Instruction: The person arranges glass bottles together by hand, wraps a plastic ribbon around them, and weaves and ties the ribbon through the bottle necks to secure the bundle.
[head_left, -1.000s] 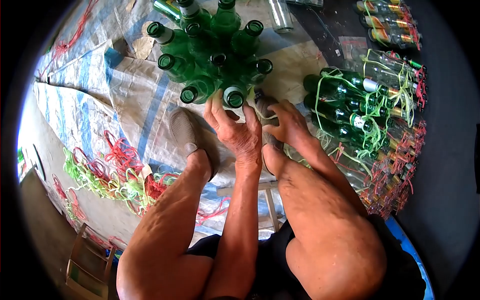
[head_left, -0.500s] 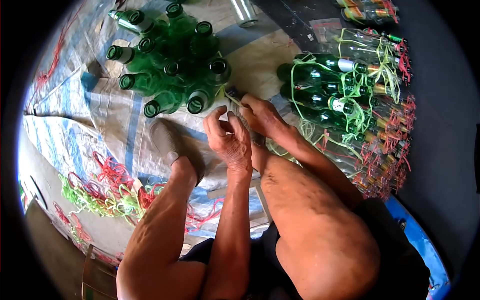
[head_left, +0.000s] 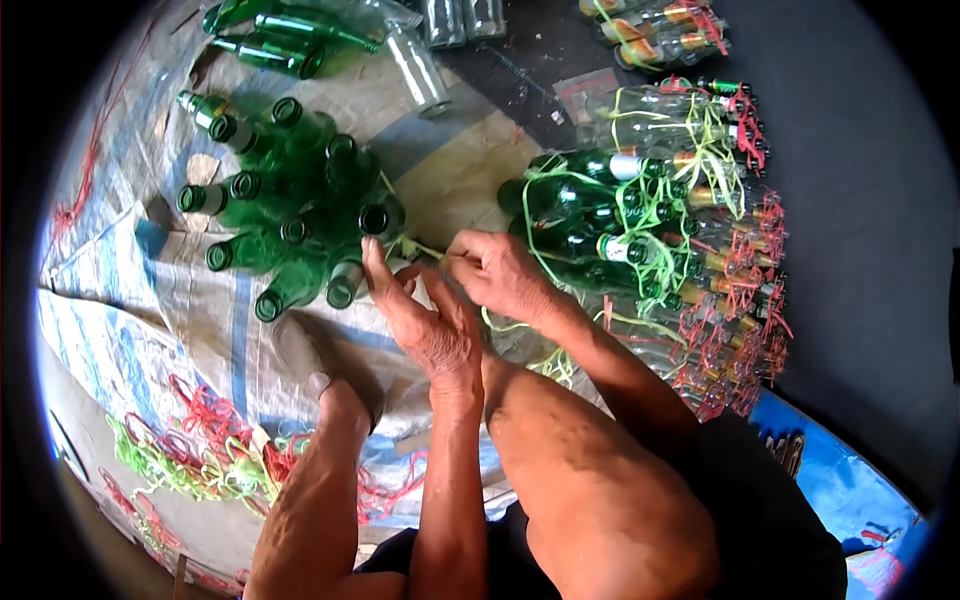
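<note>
A cluster of green glass bottles stands upright on the sheet in front of me, mouths up. A yellow-green plastic string leads from the right side of the cluster to my right hand, whose fingers are closed in a pinch on it. My left hand is open with its fingers stretched apart. One of its fingertips is right at the nearest right-hand bottles, just below the string. Part of the string is hidden behind the left fingers.
Tied green bottles lie on their sides at right, beside many clear bottles bound with red string. Loose green bottles and a clear bottle lie beyond the cluster. Red and green string is heaped at left, near my shoe.
The view has shifted, showing more bottles at the far side. My left hand has moved up to the cluster, its fingers straightening. My right hand keeps its pinch, drawn further from the bottles.
</note>
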